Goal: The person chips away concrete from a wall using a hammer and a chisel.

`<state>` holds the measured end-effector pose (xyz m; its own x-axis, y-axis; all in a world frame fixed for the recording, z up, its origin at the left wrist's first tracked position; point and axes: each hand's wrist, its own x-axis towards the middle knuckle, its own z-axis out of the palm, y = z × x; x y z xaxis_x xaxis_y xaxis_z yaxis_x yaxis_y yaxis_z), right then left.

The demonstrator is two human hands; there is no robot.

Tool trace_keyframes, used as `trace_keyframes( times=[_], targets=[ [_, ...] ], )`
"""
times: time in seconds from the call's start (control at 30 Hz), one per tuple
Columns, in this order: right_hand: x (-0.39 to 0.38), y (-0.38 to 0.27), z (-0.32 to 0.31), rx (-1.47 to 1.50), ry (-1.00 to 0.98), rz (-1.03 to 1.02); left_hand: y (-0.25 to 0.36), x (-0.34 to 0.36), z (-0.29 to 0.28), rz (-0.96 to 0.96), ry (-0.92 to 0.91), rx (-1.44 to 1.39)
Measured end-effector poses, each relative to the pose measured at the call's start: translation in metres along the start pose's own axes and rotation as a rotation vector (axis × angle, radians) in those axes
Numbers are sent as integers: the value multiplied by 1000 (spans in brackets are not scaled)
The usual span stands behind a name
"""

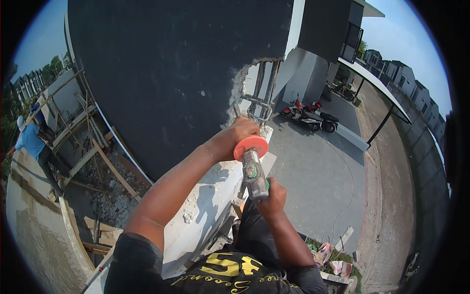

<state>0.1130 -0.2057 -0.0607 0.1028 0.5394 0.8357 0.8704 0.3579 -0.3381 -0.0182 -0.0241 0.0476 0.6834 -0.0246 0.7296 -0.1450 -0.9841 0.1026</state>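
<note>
My left hand (243,131) is wrapped round a chisel whose round orange hand guard (251,148) shows just behind the fist. Its far end points at the broken edge of a dark wall (166,73), where rough concrete (238,95) and rusty reinforcing bars (264,88) lie exposed. In my right hand (273,200) is a club hammer (255,179), gripped by a handle with some green on it. The worn grey hammer head lines up with the guard and hides the chisel's struck end. Whether the two touch, I cannot tell.
Below my left arm runs a white ledge (196,206) with crumbs of rubble. A person in a light blue shirt (30,139) stands by wooden scaffolding (81,122) at left. Far below on the right are parked motorbikes (311,115) on grey paving (313,171).
</note>
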Motion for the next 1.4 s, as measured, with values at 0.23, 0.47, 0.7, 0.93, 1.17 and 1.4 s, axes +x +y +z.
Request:
trace_keyframes(
  times=[0.23, 0.47, 0.7, 0.93, 1.17, 1.4],
  targets=[
    [9, -26, -31, 370, 153, -287, -11, -3, -6, 3, 48, 60],
    [-3, 10, 2, -54, -31, 34, -10, -1, -24, 13, 23, -9],
    [20, -11, -14, 430, 118, -334, -12, -2, -13, 27, -9, 25],
    [13, -35, -39, 98, -54, -79, -13, -9, -16, -76, -40, -15],
    [8, 18, 8, -10, -69, 104, -20, -7, -1, -14, -71, -17],
    [-45, 42, -25, 59, -37, 302, -51, -17, 48, -208, -184, -34]
  ],
)
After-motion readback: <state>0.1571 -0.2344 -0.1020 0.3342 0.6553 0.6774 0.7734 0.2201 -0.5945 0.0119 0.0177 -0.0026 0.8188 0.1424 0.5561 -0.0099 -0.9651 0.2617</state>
